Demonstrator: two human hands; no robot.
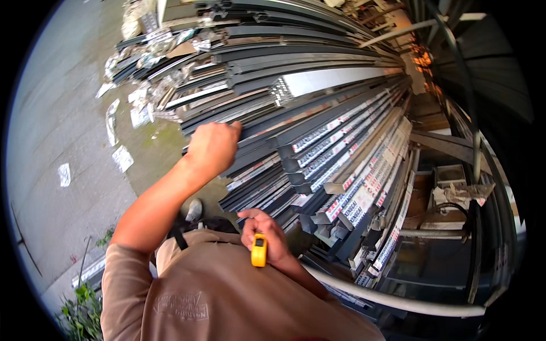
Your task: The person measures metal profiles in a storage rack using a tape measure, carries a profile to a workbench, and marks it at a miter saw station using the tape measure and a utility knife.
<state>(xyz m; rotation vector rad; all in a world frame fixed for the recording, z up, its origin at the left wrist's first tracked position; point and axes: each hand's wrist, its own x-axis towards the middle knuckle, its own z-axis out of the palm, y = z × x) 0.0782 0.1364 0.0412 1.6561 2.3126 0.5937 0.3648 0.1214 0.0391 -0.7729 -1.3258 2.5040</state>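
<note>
My left hand (213, 149) is closed at the near ends of the stacked profiles, its knuckles up and its fingers curled out of sight. It appears to grip a dark metal profile (250, 149), whose end shows beside my wrist. Close to my body, my right hand (266, 230) holds a yellow tape measure (259, 250) against the palm, with the index finger stretched toward the stack. No drawn-out blade can be made out. Between and beyond my hands lie long dark profiles, several with printed white film (327, 136).
A bright silver bundle (335, 82) lies on the far part of the stack. Crumpled plastic wrap (142, 108) litters the concrete floor (68, 125) at left. A pale rail (398, 301) runs along the lower right, near a dark metal frame (475, 136). Green plants (82, 315) grow at lower left.
</note>
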